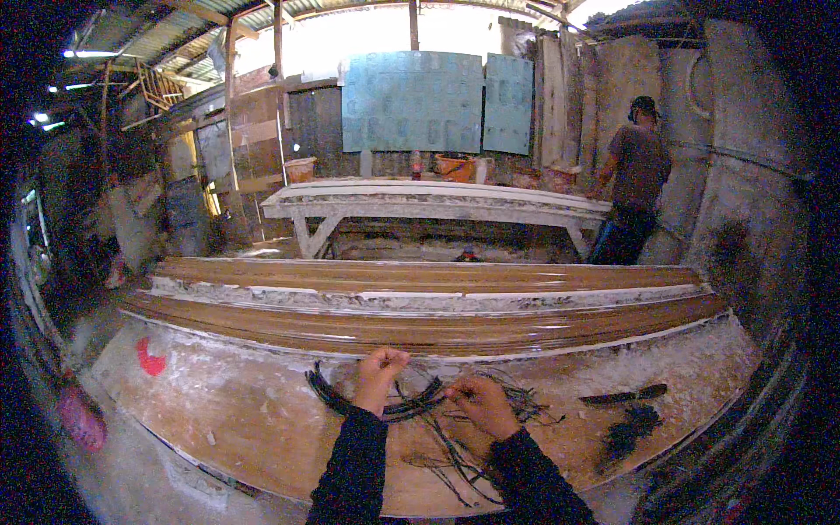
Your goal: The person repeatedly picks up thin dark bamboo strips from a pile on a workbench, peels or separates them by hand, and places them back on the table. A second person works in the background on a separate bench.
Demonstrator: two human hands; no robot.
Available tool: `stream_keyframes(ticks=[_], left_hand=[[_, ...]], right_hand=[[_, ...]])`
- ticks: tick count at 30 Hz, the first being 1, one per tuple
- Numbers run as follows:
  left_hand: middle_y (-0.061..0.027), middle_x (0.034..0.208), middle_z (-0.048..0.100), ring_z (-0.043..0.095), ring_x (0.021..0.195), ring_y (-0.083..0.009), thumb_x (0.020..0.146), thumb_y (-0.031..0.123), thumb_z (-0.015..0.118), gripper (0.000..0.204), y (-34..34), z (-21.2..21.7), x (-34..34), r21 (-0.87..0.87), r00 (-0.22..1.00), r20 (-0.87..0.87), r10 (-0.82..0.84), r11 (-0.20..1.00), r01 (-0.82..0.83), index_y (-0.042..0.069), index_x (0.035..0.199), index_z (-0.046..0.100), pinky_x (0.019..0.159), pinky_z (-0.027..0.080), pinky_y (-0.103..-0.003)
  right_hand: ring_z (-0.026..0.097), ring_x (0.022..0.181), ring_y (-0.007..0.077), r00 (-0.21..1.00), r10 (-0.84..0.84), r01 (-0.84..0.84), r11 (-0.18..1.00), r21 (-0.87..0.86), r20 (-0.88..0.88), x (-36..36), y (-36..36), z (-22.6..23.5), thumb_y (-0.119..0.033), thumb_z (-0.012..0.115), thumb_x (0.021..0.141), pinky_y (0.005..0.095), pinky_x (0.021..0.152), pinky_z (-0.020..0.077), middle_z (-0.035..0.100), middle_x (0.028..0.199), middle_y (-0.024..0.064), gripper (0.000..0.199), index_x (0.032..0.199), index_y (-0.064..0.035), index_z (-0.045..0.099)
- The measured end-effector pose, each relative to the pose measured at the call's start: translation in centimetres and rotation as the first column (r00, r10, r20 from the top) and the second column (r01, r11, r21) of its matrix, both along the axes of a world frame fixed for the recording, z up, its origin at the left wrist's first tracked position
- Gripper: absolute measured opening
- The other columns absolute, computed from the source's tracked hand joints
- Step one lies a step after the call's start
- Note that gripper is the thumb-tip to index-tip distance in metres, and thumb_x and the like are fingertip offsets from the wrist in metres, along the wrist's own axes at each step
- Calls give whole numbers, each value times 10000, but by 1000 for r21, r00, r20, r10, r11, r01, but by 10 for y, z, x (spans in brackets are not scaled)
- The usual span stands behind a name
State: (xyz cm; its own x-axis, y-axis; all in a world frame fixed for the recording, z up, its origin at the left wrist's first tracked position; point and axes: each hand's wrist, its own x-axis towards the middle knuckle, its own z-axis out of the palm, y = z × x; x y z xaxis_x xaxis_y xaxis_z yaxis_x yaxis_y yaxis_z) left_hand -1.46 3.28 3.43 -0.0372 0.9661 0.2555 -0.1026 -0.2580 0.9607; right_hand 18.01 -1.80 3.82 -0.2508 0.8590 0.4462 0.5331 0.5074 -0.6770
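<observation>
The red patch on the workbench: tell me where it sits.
In the head view the red patch lies on the workbench's far left, well left of the left hand and the dark strands.

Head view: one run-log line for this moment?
left hand: pinching dark wire strands | right hand: gripping same strands | surface: plaster-dusted wooden bench

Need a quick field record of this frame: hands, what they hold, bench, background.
left hand: closed on a bundle of dark thin wire strands
right hand: pinching the same strands, apart from the left
surface: plaster-smeared brown wooden workbench
beyond hands: long glossy brown moulded strips lying across the bench
right of hands: dark flat blade-like tool and a small dark clump of loose fibres
left on bench: red patch
background: white plaster-coated table; person in dark shirt standing at the wall, facing away
</observation>
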Motion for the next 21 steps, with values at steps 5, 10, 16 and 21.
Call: stream_keyframes(ticks=[5,10,16,21], left_hand=[[-11,700,554,487,668,-94,737,130,615,95,0,6,-5,93,989,-134,59,995,-47,48,729,567,654,389,-240],[-9,648,526,470,632,-112,714,129,629,111,2,0,1,155,958,-166,234,965,-209,48,698,555,611,383,-256],[-7,615,505,438,598,-107,700,219,658,213,9,-7,0,259,914,-140,382,905,-339,54,657,530,562,362,-262],[-5,624,507,450,609,-101,708,229,650,223,2,-15,12,201,977,36,212,956,-215,50,662,525,568,372,-255]], right_hand=[[552,712,205,977,205,-208,977,-51,-66,-8,0,-7,-67,573,728,295,642,439,576,786,58,94,821,-63,585],[553,708,243,993,110,-109,994,-10,47,-10,-13,3,-112,554,755,309,642,441,564,800,75,73,810,-66,567],[546,728,309,945,22,-79,984,163,325,-30,-24,29,-217,548,770,380,603,440,567,772,109,143,802,-77,554],[549,744,306,901,-85,-31,966,258,426,-22,-60,57,-210,551,763,393,610,433,571,770,97,122,776,-89,560]])
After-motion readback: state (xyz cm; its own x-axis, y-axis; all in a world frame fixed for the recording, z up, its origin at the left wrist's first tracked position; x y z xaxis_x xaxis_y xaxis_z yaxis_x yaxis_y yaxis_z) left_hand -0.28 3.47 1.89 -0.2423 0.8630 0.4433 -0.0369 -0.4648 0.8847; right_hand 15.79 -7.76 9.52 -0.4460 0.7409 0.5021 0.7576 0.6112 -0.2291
